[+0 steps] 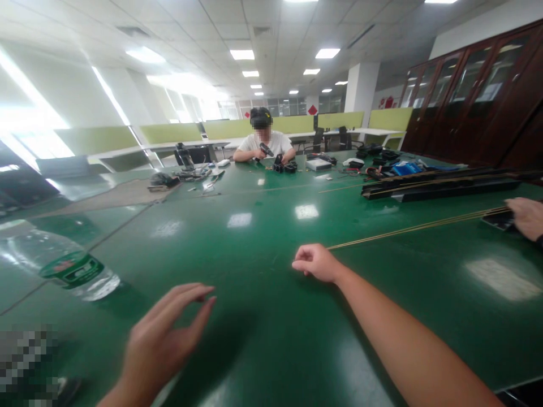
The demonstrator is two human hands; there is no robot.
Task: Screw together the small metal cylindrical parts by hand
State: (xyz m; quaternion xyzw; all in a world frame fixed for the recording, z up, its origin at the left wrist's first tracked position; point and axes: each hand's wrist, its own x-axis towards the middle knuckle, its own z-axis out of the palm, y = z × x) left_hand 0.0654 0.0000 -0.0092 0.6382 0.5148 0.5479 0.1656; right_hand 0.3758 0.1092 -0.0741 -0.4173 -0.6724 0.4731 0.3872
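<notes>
Low at the centre-left, my left hand [169, 325] hovers over the green table [263, 339], thumb and fingers apart with nothing between them. My right hand [317, 263] is further forward, near the middle, its fingers curled closed on the ends of thin yellow cords [403, 228]. These cords stretch straight to the right, towards another person's hand [528, 217] at the right edge. Beneath that hand lies a small dark flat object [498, 220]. Whether they are cord or thin rod is hard to make out.
A large clear water bottle [74, 268] with a green label is at the left. Long black channels [441, 185] lie at the right, near a blue item [406, 168] and tools. Across the table a person [278, 144] holds a power drill [266, 149].
</notes>
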